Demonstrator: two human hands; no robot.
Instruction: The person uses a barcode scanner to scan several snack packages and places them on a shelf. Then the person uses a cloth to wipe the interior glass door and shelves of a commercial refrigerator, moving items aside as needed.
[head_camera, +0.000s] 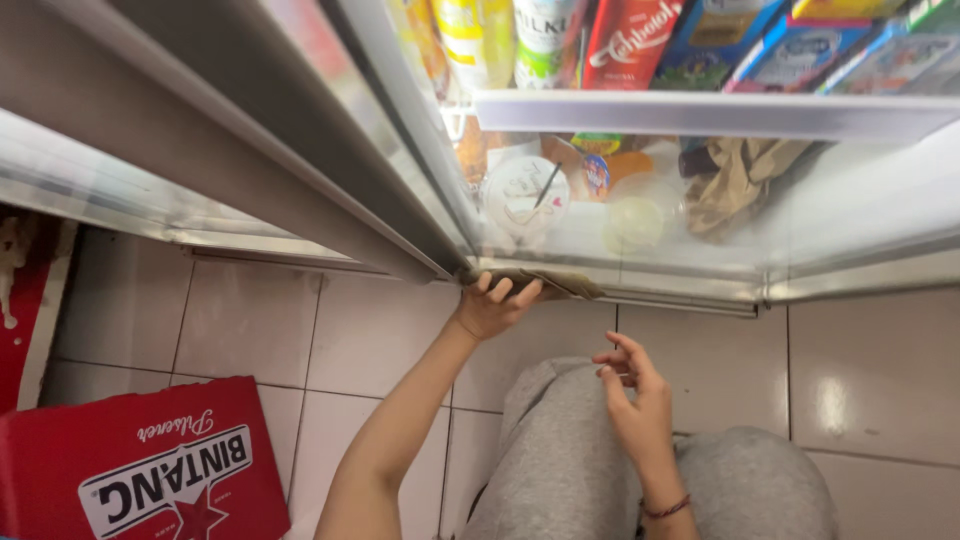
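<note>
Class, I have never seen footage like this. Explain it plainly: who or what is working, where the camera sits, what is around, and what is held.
No machine here: a person crouches, and the one camera on their head looks down. The left hand presses a folded brownish cloth against the bottom edge of an open glass-door fridge. The right hand hovers empty above grey-trousered knees. Inside the fridge are a lidded cup with a straw, a crumpled brown bag, and cartons and bottles above. A red cardboard box lies on the tiled floor.
</note>
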